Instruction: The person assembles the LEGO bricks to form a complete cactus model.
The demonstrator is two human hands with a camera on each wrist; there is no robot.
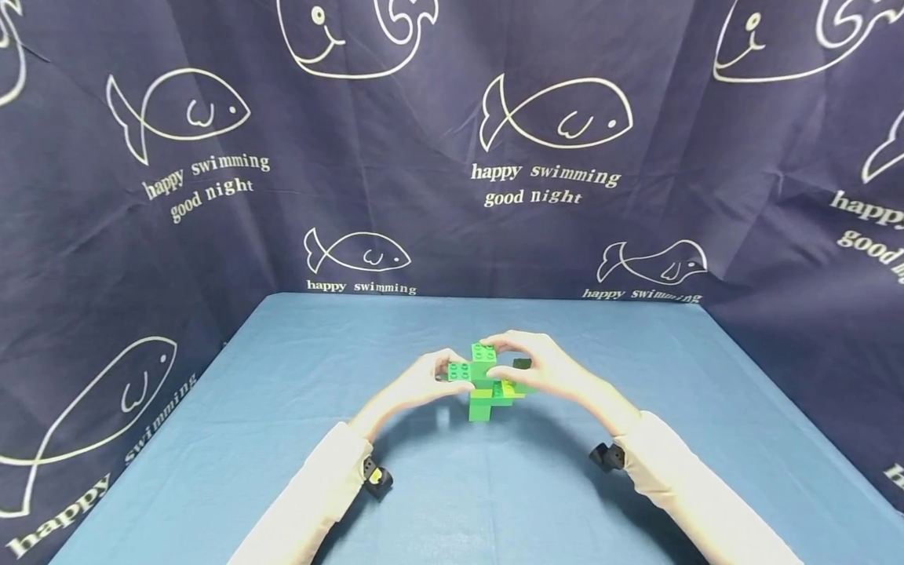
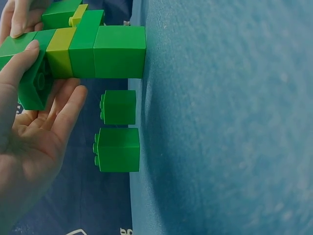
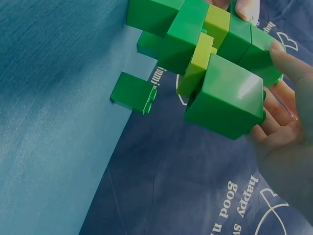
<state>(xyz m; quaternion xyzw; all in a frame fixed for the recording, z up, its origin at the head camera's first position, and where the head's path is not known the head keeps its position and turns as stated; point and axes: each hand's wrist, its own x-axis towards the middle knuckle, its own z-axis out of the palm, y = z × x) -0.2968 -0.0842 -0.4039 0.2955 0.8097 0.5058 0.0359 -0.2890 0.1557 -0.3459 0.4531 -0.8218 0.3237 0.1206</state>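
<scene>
Creased navy cloth point(image 1: 438, 188) behind blue table point(image 1: 318, 353). Boxy plastic stack point(image 1: 482, 394): left fingers point(image 2: 71, 108) pinch studded 9 o'clock brick point(image 1: 459, 372); right fingers point(image 1: 508, 340), part-closed, grip top brick point(image 1: 483, 366) from 2 o'clock.

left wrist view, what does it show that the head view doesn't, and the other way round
Left wrist only: two loose green blocks, standing apart from the build.

Head only: both sleeves, the black devices at the wrists, and whole fish drawings.

Both: the left hand and right hand holding the build, the blue table, and the dark backdrop.
</scene>
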